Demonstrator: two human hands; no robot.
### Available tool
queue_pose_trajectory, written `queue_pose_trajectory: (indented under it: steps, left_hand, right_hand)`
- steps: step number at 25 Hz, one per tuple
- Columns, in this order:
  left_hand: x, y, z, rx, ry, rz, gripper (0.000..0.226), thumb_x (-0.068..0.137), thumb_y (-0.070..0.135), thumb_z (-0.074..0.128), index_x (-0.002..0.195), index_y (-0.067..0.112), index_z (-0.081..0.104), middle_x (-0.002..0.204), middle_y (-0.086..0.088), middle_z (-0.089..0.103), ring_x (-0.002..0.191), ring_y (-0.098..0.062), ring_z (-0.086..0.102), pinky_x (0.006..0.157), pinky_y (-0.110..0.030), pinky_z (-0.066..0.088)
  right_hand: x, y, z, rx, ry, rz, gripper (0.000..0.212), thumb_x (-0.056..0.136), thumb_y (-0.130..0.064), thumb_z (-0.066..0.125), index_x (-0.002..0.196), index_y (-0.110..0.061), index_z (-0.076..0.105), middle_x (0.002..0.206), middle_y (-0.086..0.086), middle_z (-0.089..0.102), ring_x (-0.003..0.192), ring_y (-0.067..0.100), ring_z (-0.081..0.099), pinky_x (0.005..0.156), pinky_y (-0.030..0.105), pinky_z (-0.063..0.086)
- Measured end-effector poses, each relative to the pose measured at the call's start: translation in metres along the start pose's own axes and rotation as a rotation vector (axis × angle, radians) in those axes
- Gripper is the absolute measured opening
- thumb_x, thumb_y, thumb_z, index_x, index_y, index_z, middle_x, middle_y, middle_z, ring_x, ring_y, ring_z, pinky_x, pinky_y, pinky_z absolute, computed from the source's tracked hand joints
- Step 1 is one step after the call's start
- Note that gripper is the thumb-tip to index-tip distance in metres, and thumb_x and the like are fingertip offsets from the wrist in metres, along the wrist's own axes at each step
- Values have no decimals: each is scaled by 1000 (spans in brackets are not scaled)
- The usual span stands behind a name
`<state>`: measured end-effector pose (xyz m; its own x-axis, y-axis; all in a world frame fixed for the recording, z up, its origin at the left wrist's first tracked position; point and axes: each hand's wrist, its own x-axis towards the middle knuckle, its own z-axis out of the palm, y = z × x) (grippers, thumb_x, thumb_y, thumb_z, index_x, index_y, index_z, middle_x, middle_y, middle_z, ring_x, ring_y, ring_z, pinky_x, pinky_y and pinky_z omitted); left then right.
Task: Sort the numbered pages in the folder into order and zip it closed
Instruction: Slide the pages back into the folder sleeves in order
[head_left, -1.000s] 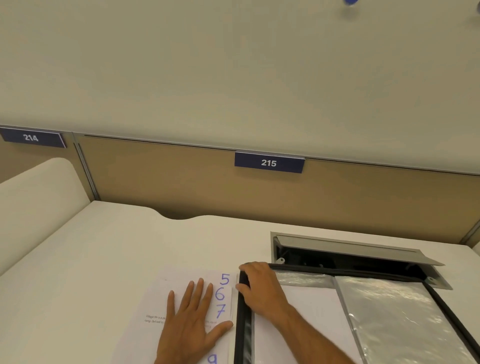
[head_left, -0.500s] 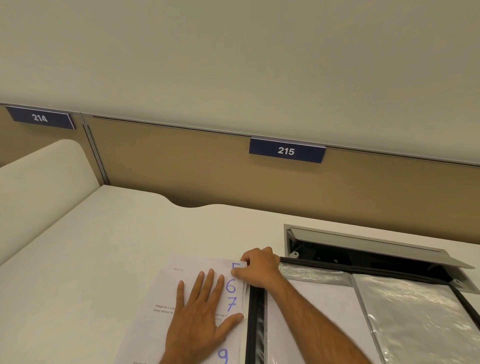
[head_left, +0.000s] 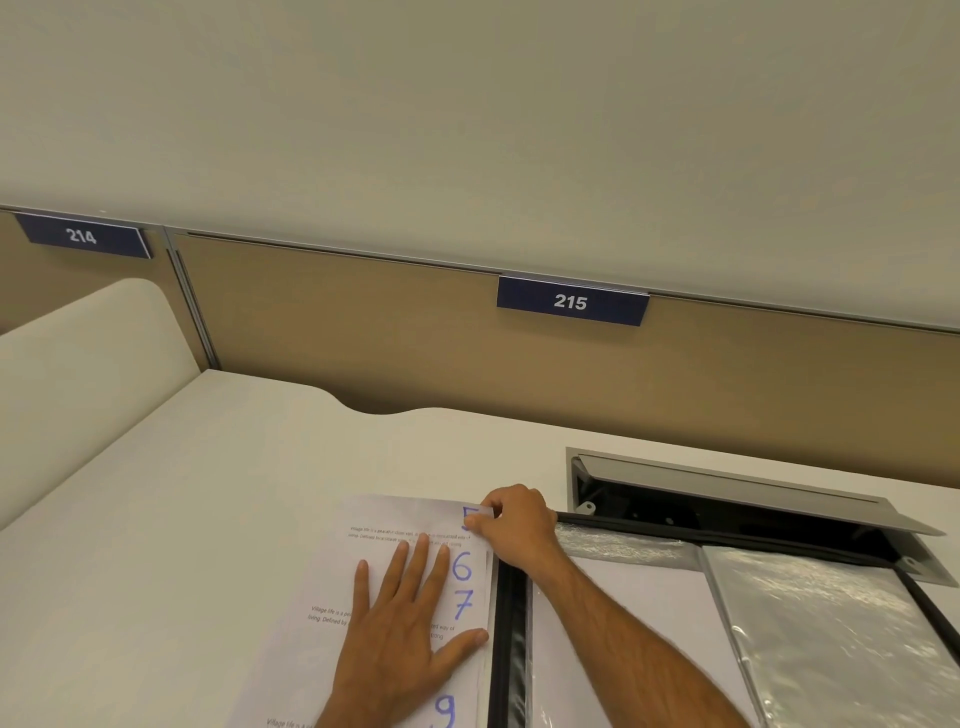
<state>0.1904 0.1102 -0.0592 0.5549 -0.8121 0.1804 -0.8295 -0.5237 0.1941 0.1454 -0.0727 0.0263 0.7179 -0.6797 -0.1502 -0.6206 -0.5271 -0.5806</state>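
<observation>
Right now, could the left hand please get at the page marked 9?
Probably yes: the left hand lies flat on the pages, and the 9 shows uncovered just beside its wrist, with nothing between them.

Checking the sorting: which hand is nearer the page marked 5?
Right. The right hand pinches the corner of the page marked 5; the left hand presses flat on the sheets nearer the person.

2 hands (head_left: 400, 644), 4 numbered pages (head_left: 457, 566), 1 folder (head_left: 675, 623), 2 number signs (head_left: 571, 301), 1 cable hatch (head_left: 727, 483).
</observation>
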Motion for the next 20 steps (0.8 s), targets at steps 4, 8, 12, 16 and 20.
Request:
queue_pose_trajectory:
  steps: [4, 8, 12, 16, 20]
  left_hand:
    - [0, -1, 0, -9, 8, 7, 95, 83, 88, 36, 153, 23, 40, 158, -2, 38, 143, -20, 30, 115, -48, 6]
    - [0, 0, -1, -12, 5, 5, 98, 83, 88, 36, 156, 23, 33, 160, -2, 34, 144, -22, 29, 115, -48, 7]
    - [0, 1, -2, -19, 11, -6, 99, 83, 88, 37, 158, 24, 27, 162, -1, 30, 147, -21, 22, 116, -47, 5]
    - [-2, 2, -6, -20, 21, -1, 98, 84, 86, 36, 159, 24, 23, 163, -2, 28, 148, -21, 21, 116, -47, 5]
    - [-4, 0, -6, -17, 6, 16, 95, 86, 85, 36, 157, 23, 28, 162, -4, 31, 147, -21, 23, 116, -48, 5]
  right_hand:
    - [4, -7, -13, 80, 113, -55, 21, 90, -42, 69, 76, -26, 66, 79, -12, 64, 81, 11, 65, 83, 37, 56]
    - [11, -14, -34, 127, 228, -151, 22, 92, -33, 69, 86, -13, 74, 81, -9, 59, 75, 9, 57, 63, 20, 44]
    - [17, -22, -47, 146, 318, -205, 19, 92, -31, 69, 87, -13, 73, 87, -5, 59, 82, 13, 56, 64, 18, 41]
    - [20, -30, -59, 165, 386, -252, 15, 91, -29, 70, 87, -15, 74, 87, -6, 59, 85, 14, 55, 70, 27, 40]
    - [22, -44, -90, 307, 488, -237, 14, 93, -28, 69, 87, -16, 68, 87, -4, 58, 74, 9, 53, 61, 17, 38]
